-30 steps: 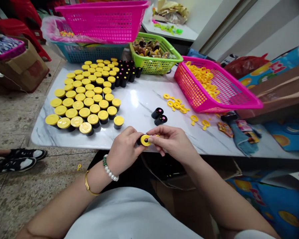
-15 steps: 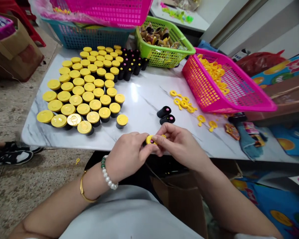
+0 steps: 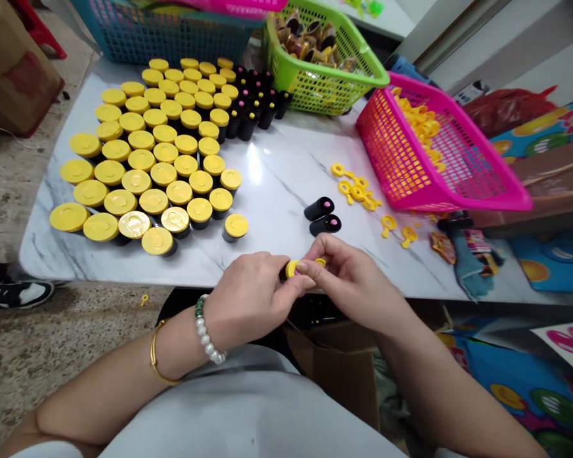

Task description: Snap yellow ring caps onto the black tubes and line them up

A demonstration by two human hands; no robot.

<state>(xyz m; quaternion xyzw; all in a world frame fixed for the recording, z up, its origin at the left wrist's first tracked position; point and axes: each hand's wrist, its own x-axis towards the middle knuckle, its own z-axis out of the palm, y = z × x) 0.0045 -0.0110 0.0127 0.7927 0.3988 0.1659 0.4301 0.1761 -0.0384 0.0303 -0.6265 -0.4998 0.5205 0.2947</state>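
Note:
My left hand [image 3: 251,294] grips a small black tube at the table's near edge, its body mostly hidden in the fingers. My right hand [image 3: 348,280] pinches a yellow ring cap [image 3: 292,268] against the tube's end. Two more black tubes with pink ends [image 3: 323,216] lie on the marble table [image 3: 277,172] just beyond my hands. Several loose yellow ring caps [image 3: 358,189] lie to the right of them. A block of several upright tubes with yellow caps [image 3: 148,152] stands on the table's left half.
A pink basket [image 3: 458,165] of yellow ring caps sits tilted at the right. A green basket [image 3: 325,63] of brown pieces and a blue basket [image 3: 162,35] stand at the back. Uncapped black tubes [image 3: 255,102] stand beside the capped ones. A cardboard box [image 3: 344,375] is under the table.
Both hands stay together on the tube and cap, the fingers closing more over the cap. The view has tilted down, so the table's contents sit higher and closer.

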